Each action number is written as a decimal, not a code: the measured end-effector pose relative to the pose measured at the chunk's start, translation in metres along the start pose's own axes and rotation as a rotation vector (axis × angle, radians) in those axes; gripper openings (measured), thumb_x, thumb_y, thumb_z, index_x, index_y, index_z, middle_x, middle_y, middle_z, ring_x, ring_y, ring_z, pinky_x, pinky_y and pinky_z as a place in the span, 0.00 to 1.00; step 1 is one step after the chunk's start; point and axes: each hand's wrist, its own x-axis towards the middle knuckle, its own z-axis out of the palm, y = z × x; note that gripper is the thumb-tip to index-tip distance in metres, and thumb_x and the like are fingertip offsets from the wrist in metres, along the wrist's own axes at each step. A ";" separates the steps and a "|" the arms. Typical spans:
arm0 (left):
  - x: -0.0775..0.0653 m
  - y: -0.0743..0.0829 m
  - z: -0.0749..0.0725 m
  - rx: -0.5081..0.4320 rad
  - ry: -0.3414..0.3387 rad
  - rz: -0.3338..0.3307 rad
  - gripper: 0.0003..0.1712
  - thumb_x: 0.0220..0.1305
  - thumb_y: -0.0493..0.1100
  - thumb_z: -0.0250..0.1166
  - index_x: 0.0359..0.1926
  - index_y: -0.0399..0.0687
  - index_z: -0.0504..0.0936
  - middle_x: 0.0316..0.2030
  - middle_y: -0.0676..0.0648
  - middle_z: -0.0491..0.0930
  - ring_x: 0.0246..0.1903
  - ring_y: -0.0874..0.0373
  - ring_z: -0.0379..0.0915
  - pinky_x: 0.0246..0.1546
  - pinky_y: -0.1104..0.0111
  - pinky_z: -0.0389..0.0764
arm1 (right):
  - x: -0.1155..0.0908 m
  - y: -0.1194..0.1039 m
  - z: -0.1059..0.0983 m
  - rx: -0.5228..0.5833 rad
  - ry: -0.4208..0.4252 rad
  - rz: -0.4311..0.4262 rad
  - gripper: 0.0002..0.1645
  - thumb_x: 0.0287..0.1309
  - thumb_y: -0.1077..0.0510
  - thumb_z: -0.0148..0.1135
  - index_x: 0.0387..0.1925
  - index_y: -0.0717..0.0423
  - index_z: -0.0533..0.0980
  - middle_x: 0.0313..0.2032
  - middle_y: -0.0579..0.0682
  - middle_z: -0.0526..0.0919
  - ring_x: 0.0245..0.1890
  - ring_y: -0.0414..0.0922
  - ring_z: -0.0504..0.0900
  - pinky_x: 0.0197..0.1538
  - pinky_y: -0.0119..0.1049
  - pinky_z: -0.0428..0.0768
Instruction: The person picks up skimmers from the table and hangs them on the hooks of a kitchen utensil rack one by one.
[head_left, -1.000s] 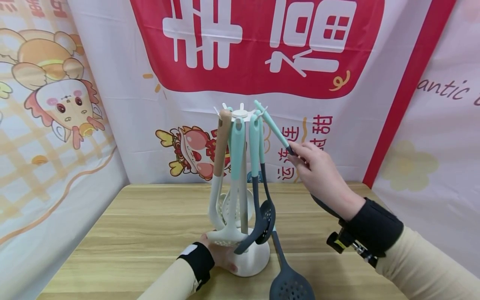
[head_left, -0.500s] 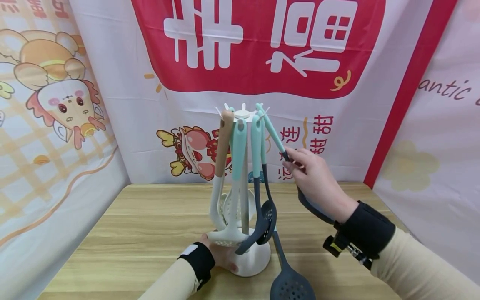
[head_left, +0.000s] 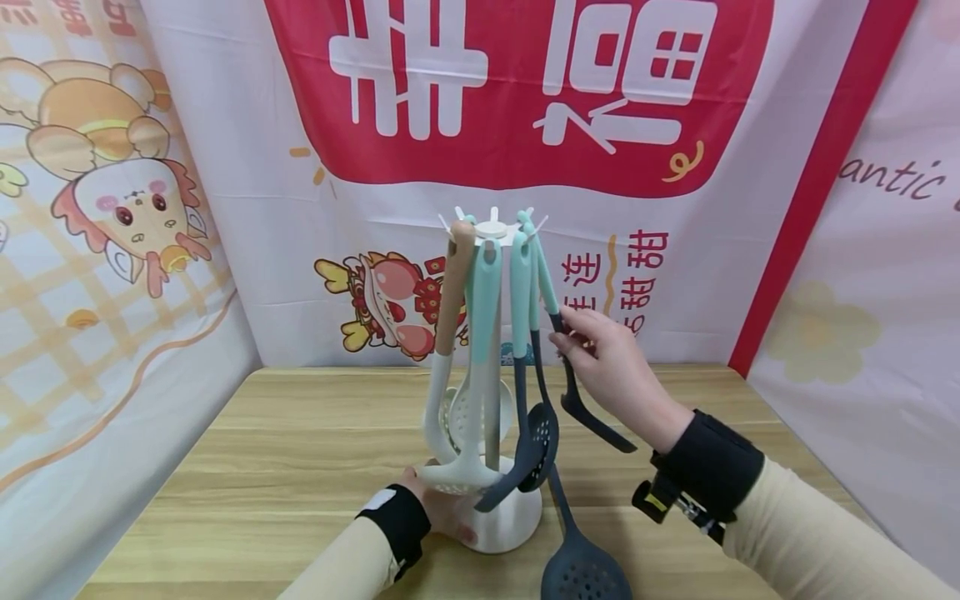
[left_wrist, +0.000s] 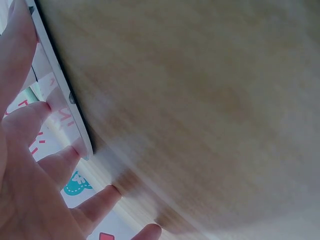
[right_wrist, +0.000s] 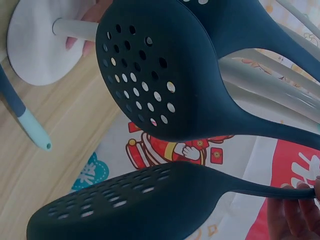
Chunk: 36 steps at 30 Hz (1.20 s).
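My right hand [head_left: 611, 354] pinches the dark neck of a slotted turner [head_left: 572, 396] with a mint handle. The handle's top meets the hooks of a white utensil rack [head_left: 492, 229]; whether its hole is over a hook I cannot tell. In the right wrist view the slotted head [right_wrist: 115, 202] hangs beside a dark skimmer [right_wrist: 145, 75]. My left hand [head_left: 442, 504] holds the rack's round base [head_left: 510, 521] at its left side, its fingers [left_wrist: 60, 165] spread along the edge in the left wrist view.
Several utensils hang on the rack, including a brown-handled one [head_left: 453, 287], a pale skimmer [head_left: 461, 475] and a dark spoon-like one [head_left: 513, 479]. A dark perforated turner [head_left: 585, 571] lies on the wooden table [head_left: 300, 450] at the front right. Printed cloth [head_left: 247, 250] stands behind.
My right hand has moved left, bringing the slotted turner closer to the rack and more upright. The rack's top has shifted slightly right. My left hand stays at the base.
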 end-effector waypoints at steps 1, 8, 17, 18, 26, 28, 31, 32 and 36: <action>0.000 0.000 0.000 0.001 -0.002 0.000 0.45 0.38 0.59 0.82 0.60 0.59 0.76 0.59 0.45 0.76 0.60 0.47 0.68 0.57 0.48 0.63 | 0.000 0.000 0.001 0.002 0.001 -0.003 0.24 0.69 0.63 0.56 0.65 0.58 0.72 0.47 0.57 0.80 0.43 0.49 0.78 0.44 0.41 0.80; 0.002 0.000 0.000 -0.012 -0.021 -0.017 0.45 0.39 0.57 0.82 0.61 0.60 0.76 0.61 0.46 0.76 0.62 0.46 0.66 0.60 0.45 0.61 | 0.002 0.001 0.008 0.032 -0.002 -0.020 0.23 0.70 0.63 0.55 0.64 0.58 0.72 0.49 0.57 0.81 0.46 0.49 0.80 0.47 0.44 0.82; -0.001 0.001 0.000 0.018 0.013 0.001 0.45 0.37 0.59 0.83 0.60 0.61 0.76 0.60 0.49 0.77 0.61 0.48 0.69 0.56 0.47 0.65 | 0.005 0.002 0.013 0.033 0.009 -0.044 0.20 0.70 0.63 0.55 0.61 0.60 0.75 0.46 0.57 0.82 0.46 0.50 0.82 0.49 0.46 0.83; 0.000 0.001 0.001 0.041 0.017 0.014 0.44 0.38 0.59 0.82 0.60 0.61 0.77 0.59 0.50 0.78 0.60 0.48 0.70 0.55 0.48 0.67 | 0.005 0.002 0.014 0.032 0.012 -0.051 0.19 0.69 0.63 0.55 0.60 0.60 0.75 0.46 0.57 0.83 0.46 0.50 0.82 0.49 0.46 0.83; 0.007 -0.002 0.008 0.263 0.014 0.096 0.41 0.40 0.69 0.77 0.57 0.65 0.78 0.56 0.56 0.79 0.57 0.55 0.73 0.52 0.55 0.75 | 0.011 0.003 0.019 0.034 0.024 -0.066 0.16 0.69 0.63 0.57 0.56 0.58 0.77 0.48 0.56 0.85 0.47 0.50 0.83 0.49 0.46 0.83; 0.008 -0.002 0.008 0.253 -0.003 0.080 0.42 0.40 0.69 0.77 0.59 0.66 0.77 0.58 0.56 0.78 0.58 0.54 0.72 0.53 0.52 0.74 | 0.011 0.004 0.020 0.032 0.028 -0.056 0.17 0.69 0.62 0.57 0.57 0.58 0.77 0.49 0.56 0.85 0.47 0.50 0.84 0.49 0.46 0.83; 0.008 -0.002 0.007 0.239 -0.023 0.061 0.43 0.41 0.69 0.77 0.61 0.68 0.76 0.61 0.55 0.75 0.60 0.52 0.71 0.55 0.50 0.72 | 0.013 0.003 0.021 0.031 0.033 -0.044 0.17 0.69 0.62 0.57 0.57 0.57 0.77 0.49 0.56 0.85 0.47 0.51 0.85 0.49 0.46 0.84; 0.008 -0.002 0.007 0.234 -0.028 0.055 0.44 0.41 0.69 0.77 0.61 0.69 0.75 0.62 0.55 0.75 0.60 0.52 0.70 0.55 0.49 0.72 | 0.013 0.003 0.022 0.033 0.035 -0.041 0.17 0.69 0.62 0.57 0.57 0.57 0.77 0.49 0.56 0.86 0.47 0.51 0.85 0.48 0.46 0.84; 0.007 -0.001 0.007 0.242 -0.025 0.058 0.43 0.41 0.69 0.77 0.61 0.69 0.76 0.62 0.55 0.74 0.60 0.51 0.70 0.54 0.48 0.72 | 0.015 0.004 0.025 0.056 0.035 -0.034 0.18 0.69 0.63 0.56 0.58 0.57 0.76 0.48 0.56 0.86 0.46 0.51 0.86 0.48 0.46 0.84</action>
